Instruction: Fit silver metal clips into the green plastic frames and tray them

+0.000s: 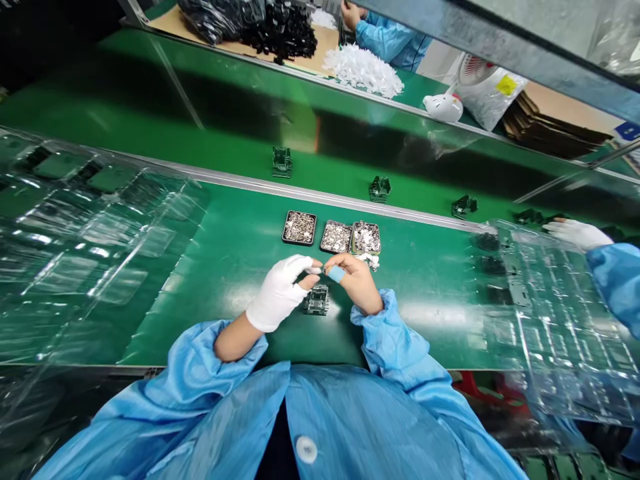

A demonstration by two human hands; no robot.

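Observation:
My left hand (pixel 283 290), in a white glove with bare fingertips, is held with thumb and fingers bent close together above the green table. Facing it, my right hand (pixel 353 277) is bare with a blue wrap on one finger, its fingertips pinched. Something small and dark lies between the two hands' tips, too small to name. Just below them a dark frame-like part (pixel 317 300) rests on the table. Beyond my hands sit a left tray (pixel 299 228), a middle tray (pixel 336 237) and a right tray (pixel 367 239) of small metal and white pieces.
Clear plastic trays (pixel 90 233) cover the left side; another blister tray (pixel 565 333) lies right, near a co-worker's gloved hand (pixel 577 233). Several dark parts (pixel 282 162) stand beyond the metal rail (pixel 320 195). A shelf holds white pieces (pixel 364 70) and a fan (pixel 477 70).

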